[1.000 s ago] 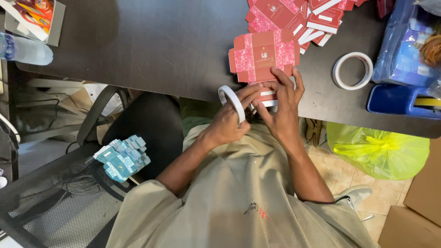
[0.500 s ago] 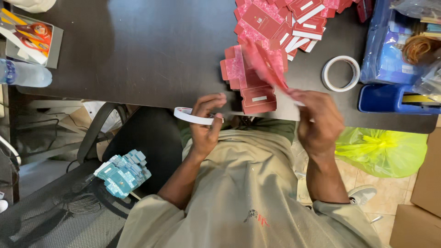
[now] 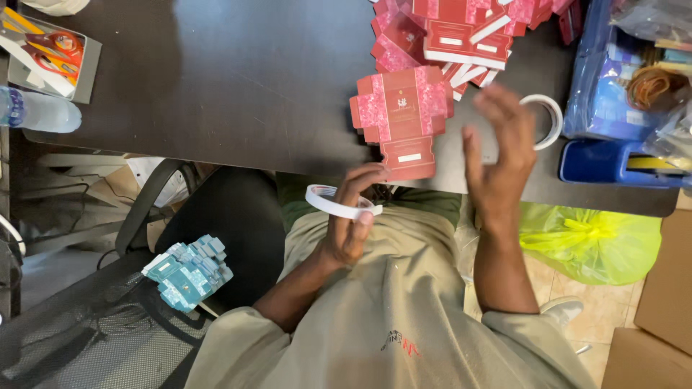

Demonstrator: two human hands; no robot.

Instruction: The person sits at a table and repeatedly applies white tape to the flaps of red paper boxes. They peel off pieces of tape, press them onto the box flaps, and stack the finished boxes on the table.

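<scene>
Just a thin white tape ring (image 3: 333, 202)

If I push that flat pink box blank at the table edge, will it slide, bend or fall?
The pink box blank is an unfolded thin card, so it is probably light and would slide easily on the smooth dark table. Its flaps would likely flex rather than stay stiff. One end flap hangs past the table edge, so a push toward the person might tip it off.
</scene>
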